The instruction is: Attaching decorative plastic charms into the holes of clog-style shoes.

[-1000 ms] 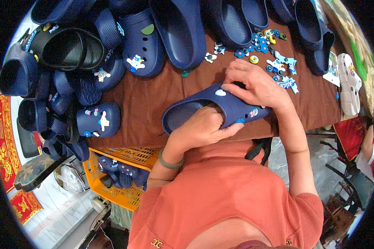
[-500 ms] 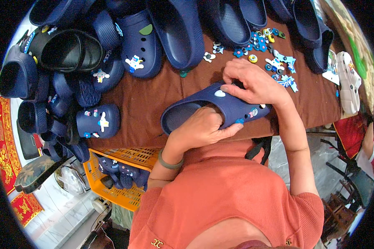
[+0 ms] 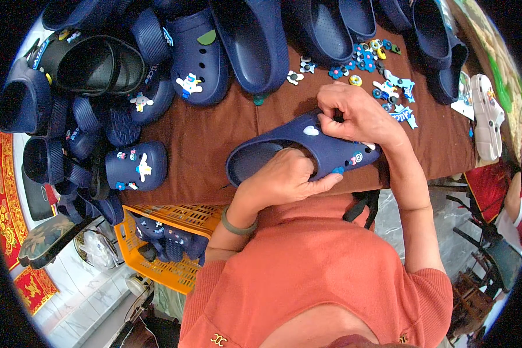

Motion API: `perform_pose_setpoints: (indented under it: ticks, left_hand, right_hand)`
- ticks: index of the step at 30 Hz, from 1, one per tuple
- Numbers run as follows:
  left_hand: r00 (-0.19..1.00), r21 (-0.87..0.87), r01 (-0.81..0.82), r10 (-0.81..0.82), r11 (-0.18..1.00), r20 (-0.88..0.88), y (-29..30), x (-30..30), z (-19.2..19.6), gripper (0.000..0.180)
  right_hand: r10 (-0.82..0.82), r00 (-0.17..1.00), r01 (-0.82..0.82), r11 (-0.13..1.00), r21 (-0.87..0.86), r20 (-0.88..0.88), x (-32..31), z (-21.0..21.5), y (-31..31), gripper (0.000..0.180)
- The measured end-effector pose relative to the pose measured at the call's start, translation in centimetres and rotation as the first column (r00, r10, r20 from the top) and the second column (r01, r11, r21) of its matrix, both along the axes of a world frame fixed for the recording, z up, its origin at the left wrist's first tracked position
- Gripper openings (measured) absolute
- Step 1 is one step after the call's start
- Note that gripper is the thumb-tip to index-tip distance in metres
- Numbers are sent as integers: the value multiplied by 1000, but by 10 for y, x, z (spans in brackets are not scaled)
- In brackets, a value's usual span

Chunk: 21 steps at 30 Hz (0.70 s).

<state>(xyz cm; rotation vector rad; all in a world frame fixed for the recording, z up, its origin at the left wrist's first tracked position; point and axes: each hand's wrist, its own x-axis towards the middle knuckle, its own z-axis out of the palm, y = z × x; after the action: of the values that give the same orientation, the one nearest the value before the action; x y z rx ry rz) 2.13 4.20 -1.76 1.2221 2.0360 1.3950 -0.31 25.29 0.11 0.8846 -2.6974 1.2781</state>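
On the brown-covered table lies a navy clog [image 3: 284, 134], its opening to the left and its toe to the right. My left hand [image 3: 287, 174] grips it, fingers inside the opening and thumb along the near outer side. My right hand [image 3: 356, 113] rests closed against the upper's far side, knuckles raised and thumb bent in; whatever is between those fingers is hidden. Fixed on the upper are a white charm [image 3: 311, 130], a pink-and-white swirl charm [image 3: 356, 158] and a blue charm [image 3: 337, 170] by my left thumb. Several dark holes show there too.
Loose charms [image 3: 362, 58] lie beyond my right hand. Navy clogs [image 3: 200, 61] crowd the far side and left, with a black clog [image 3: 93, 64] among them. A decorated clog [image 3: 136, 177] sits nearer. The orange basket [image 3: 124, 243] holds more clogs; a white clog [image 3: 488, 119] stands right.
The fingers and thumb of my right hand have curled in tighter on the clog's upper. My left hand keeps its hold, and the clog has hardly moved.
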Motion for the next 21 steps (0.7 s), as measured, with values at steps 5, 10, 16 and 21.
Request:
perform_pose_setpoints:
  ticks: [5, 10, 16, 21]
  left_hand:
    - [999, 47, -19, 21, 999, -40, 0, 0, 1, 38]
    - [999, -46, 22, -20, 999, 41, 1, -1, 8, 40]
    - [1000, -13, 20, -20, 1000, 20, 0, -1, -2, 40]
    - [999, 29, -4, 3, 1000, 38, 1, 1, 1, 40]
  right_hand:
    - [9, 999, -10, 1000, -12, -39, -1, -2, -1, 20]
    - [-19, 1000, 19, 1000, 10, 10, 2, -4, 2, 20]
    - [61, 980, -69, 997, 34, 187, -2, 0, 11, 23]
    - [278, 958, -273, 960, -60, 77, -8, -13, 28, 39]
